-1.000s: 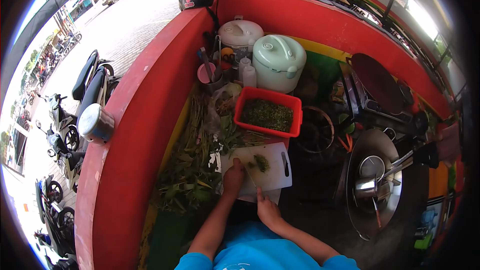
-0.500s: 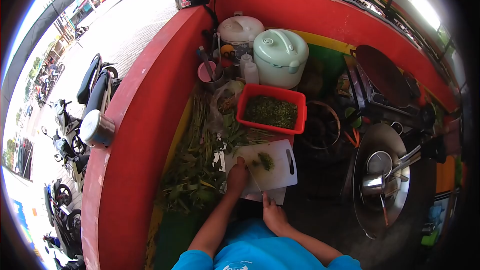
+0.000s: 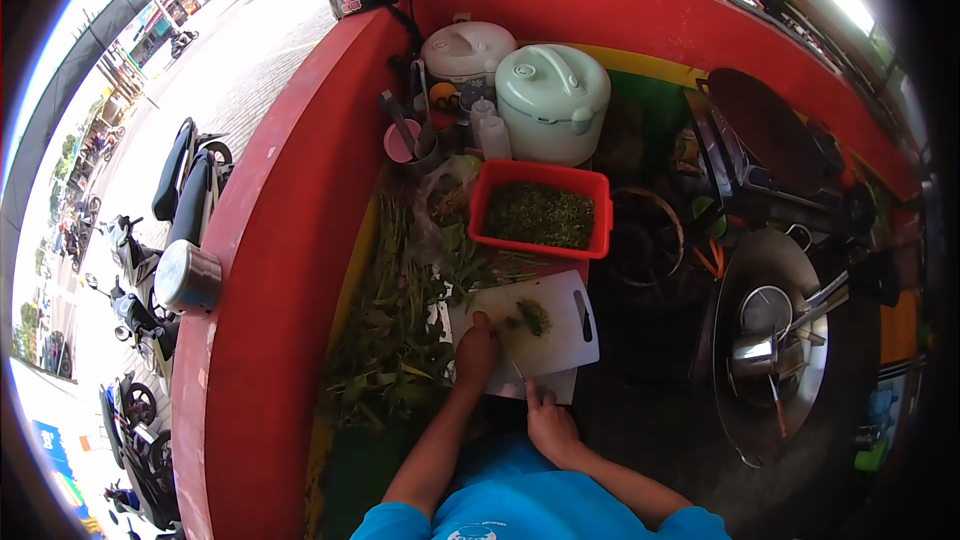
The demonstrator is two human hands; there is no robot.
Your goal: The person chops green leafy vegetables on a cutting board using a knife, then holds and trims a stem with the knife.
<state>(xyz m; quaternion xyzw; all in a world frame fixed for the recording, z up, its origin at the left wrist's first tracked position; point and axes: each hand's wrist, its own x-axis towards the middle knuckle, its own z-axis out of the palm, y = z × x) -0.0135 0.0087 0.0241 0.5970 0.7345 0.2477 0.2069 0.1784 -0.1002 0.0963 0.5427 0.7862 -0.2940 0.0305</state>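
Beyond your right hand (image 3: 552,428), which is gripping the knife (image 3: 516,364), chopped greens (image 3: 533,317) are staying nearly unchanged on the cutting board (image 3: 566,342), so chopping is barely advancing; your left hand (image 3: 476,355) is hiding its hold.

We look down on a cutting board (image 3: 568,350) bearing chopped greens (image 3: 534,317), leafy stalks (image 3: 390,370) to its left and a tub (image 3: 606,230) behind. Two cookers (image 3: 553,105) stand behind the tub, a burner (image 3: 650,240) to its right; right of the board, a wok (image 3: 737,420) holds utensils (image 3: 755,356).
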